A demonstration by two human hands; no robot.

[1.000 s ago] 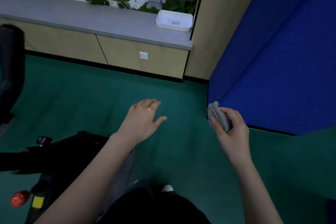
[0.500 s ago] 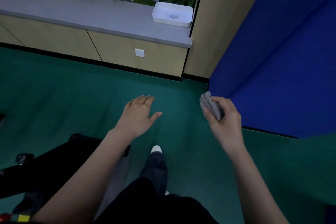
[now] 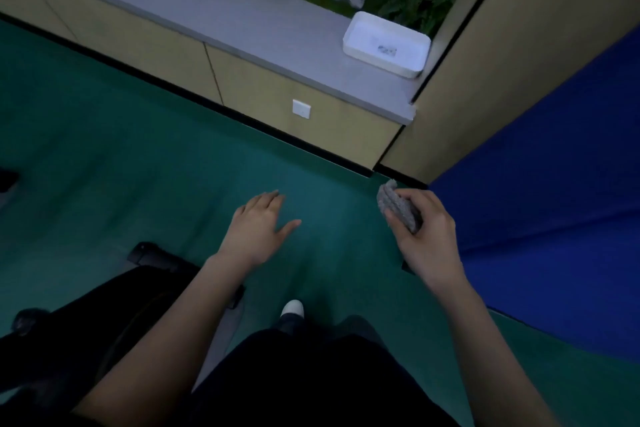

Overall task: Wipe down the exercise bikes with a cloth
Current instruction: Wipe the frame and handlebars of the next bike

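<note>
We're on the head camera, looking down over our own arms. The exercise bike sits low at the left edge of the shot, dim and partly cut off, with only its black frame and one floor foot showing. Just right of the bike, our left hand hangs over the green floor, palm down. Its fingers are straight and loosely together, thumb out to the side, holding nothing and touching nothing. Further right of the bike, well apart from it, our right hand has fingers and thumb curled round the cloth. It's a grey wad folded small, its upper end poking out past the fingers. So the cloth is up in the air, nowhere near any bike surface, and we judge we're between wipes, carrying it on foot. One shoe shows just right of the bike's foot. Beyond the bike, across the floor, runs a grey ledge with a white tray at its end, and far to the bike's right leans a blue mat. No second bike shows, so we cannot tell which machine comes next. As we read it, the next move calls for turning toward a bike and bringing the right hand across to press the cloth on a surface. The free left hand could steady the frame.
</note>
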